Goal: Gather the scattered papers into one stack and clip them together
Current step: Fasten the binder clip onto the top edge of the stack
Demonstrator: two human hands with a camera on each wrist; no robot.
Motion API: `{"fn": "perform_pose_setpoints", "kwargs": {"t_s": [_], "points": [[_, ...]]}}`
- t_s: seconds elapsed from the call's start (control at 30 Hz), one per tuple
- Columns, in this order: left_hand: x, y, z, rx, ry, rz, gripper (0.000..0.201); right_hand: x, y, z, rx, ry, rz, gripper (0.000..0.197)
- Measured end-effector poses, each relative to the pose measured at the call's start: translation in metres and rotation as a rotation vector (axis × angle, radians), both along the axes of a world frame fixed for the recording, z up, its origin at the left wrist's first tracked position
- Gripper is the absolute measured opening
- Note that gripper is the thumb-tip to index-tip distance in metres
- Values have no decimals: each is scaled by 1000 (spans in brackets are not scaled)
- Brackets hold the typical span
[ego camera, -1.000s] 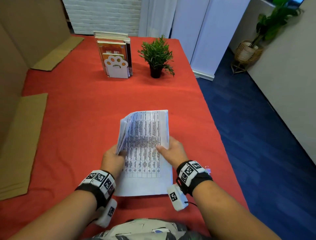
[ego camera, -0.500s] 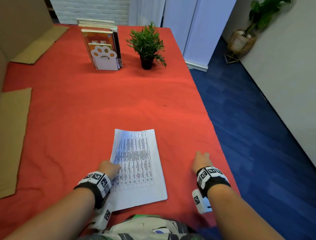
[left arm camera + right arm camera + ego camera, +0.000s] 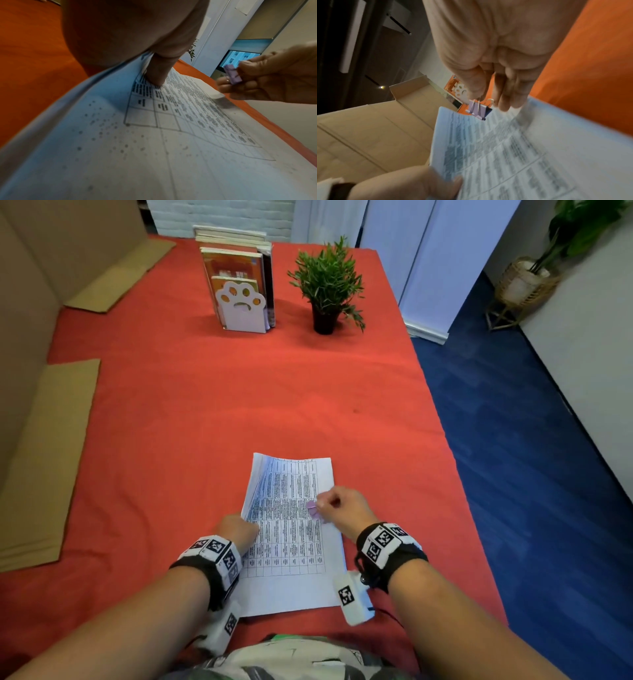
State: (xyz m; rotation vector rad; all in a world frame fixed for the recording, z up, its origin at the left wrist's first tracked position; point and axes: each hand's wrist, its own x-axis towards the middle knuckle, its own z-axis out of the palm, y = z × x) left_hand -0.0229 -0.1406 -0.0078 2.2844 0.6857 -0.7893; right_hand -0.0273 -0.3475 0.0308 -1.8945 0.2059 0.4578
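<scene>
A stack of printed papers lies on the red table, close to the near edge. My left hand grips the stack's left edge, which is slightly lifted, with the thumb pressing on the top sheet. My right hand hovers over the right part of the stack and pinches a small purple binder clip. The clip hangs just above the papers, apart from them. It also shows between the right fingers in the left wrist view, as the purple clip.
A paw-shaped bookend with books and a small potted plant stand at the far end. Flat cardboard lies along the left side. The table's right edge drops to blue floor.
The stack was laid flat on the table. My right hand went out to the table's right side and has come back over the papers holding the purple clip. The left hand stayed on the left edge.
</scene>
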Motion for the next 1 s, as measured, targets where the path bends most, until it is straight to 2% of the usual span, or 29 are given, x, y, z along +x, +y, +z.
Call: {"fn": "perform_pose_setpoints", "kwargs": {"t_s": [0.1, 0.23, 0.3, 0.37, 0.47, 0.57, 0.67, 0.7, 0.77, 0.83, 0.9, 1.0], "points": [[1, 0, -2, 7, 13, 0, 21, -1, 21, -18, 111, 108, 40, 12], [10, 1, 3, -45, 100, 7, 9, -5, 24, -39, 230, 143, 4, 4], [22, 6, 8, -69, 147, -16, 17, -6, 19, -43, 268, 164, -2, 7], [40, 13, 11, -85, 95, -30, 30, -5, 16, -46, 302, 185, -1, 6], [74, 16, 11, -45, -133, -96, 47, -6, 15, -46, 316, 190, -16, 7], [104, 11, 20, 43, -266, -309, 59, -6, 16, -49, 338, 190, -36, 5], [122, -4, 30, 437, -171, -687, 42, -4, 15, -48, 373, 209, -54, 2], [125, -10, 32, 544, -135, -767, 37, -4, 15, -46, 387, 216, -55, 2], [128, -21, 30, 598, -106, -838, 33, -4, 15, -45, 398, 215, -49, 3], [128, -25, 23, 523, -100, -834, 32, -5, 16, -45, 383, 206, -41, 4], [125, -24, 16, 401, -110, -742, 28, -5, 16, -46, 384, 203, -41, 5], [117, -14, 3, 234, -203, -581, 9, -5, 18, -47, 325, 183, -29, 3]]}}
